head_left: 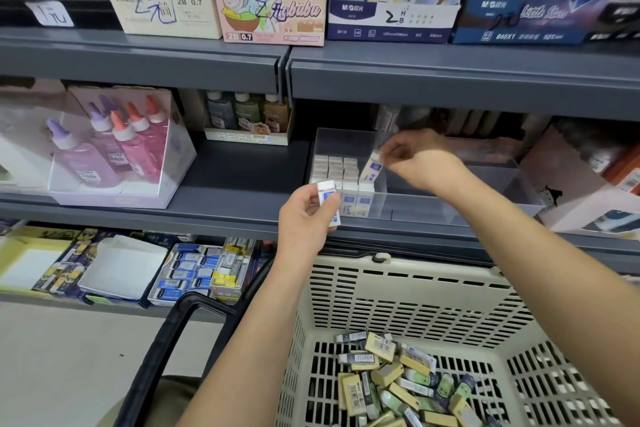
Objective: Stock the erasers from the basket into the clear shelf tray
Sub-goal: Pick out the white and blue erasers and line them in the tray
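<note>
Right hand [412, 163] pinching a white eraser [372, 166], tilted over the packed rows in the clear tray [450, 208], mid-frame. Left hand [304, 218] gripping another eraser [329, 201] just below-left. Basket [415, 295] of loose erasers [398, 381] at lower right.

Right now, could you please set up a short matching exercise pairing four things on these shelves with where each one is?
Things:
1. Eraser in the right hand
2. Eraser in the left hand
3. Loose erasers
4. Glue bottles

Places:
A. Bottom of the basket
B. Held in front of the shelf edge
C. Box on the middle shelf, left
D. Tilted over the rows in the clear tray

Pairs: 1-D, 2-B, 3-A, 4-C
</note>
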